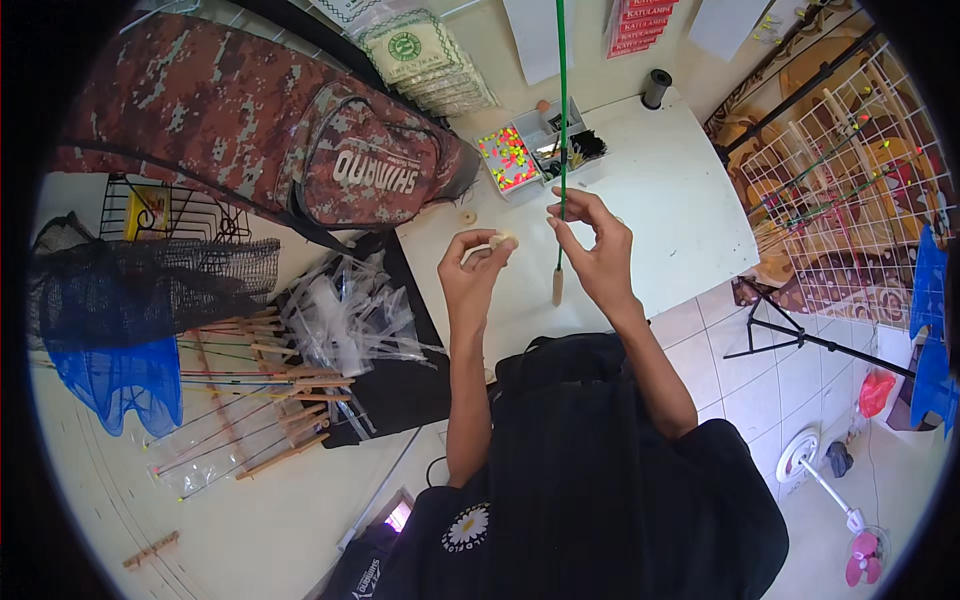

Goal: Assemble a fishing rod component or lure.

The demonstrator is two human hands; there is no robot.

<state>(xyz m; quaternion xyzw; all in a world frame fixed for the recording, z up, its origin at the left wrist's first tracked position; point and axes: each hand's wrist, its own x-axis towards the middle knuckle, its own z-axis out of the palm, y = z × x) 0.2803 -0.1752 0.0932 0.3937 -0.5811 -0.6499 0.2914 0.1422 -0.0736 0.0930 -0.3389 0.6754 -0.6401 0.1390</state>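
My right hand (pixel 597 247) pinches a thin green fishing rod (pixel 561 100) between thumb and fingers. The rod stands nearly upright in view and runs out past the top edge; its short wooden handle (pixel 557 287) hangs below my hand. A small cream-coloured piece (pixel 503 241) sits between the thumb and fingertips of my left hand (pixel 470 275), a little left of the rod and apart from it. Its exact kind is hard to make out. On the white table (pixel 660 200) beyond my left hand lies a small pale ring (pixel 467 217).
A compartment box (pixel 540 150) with bright beads and dark parts is beyond my hands. A dark spool (pixel 656 88) stands far right. To the left lie a camouflage rod bag (pixel 350 160), clear plastic bags (pixel 350 315) and several short rods (pixel 290 380). A white wire grid (pixel 840 180) stands right.
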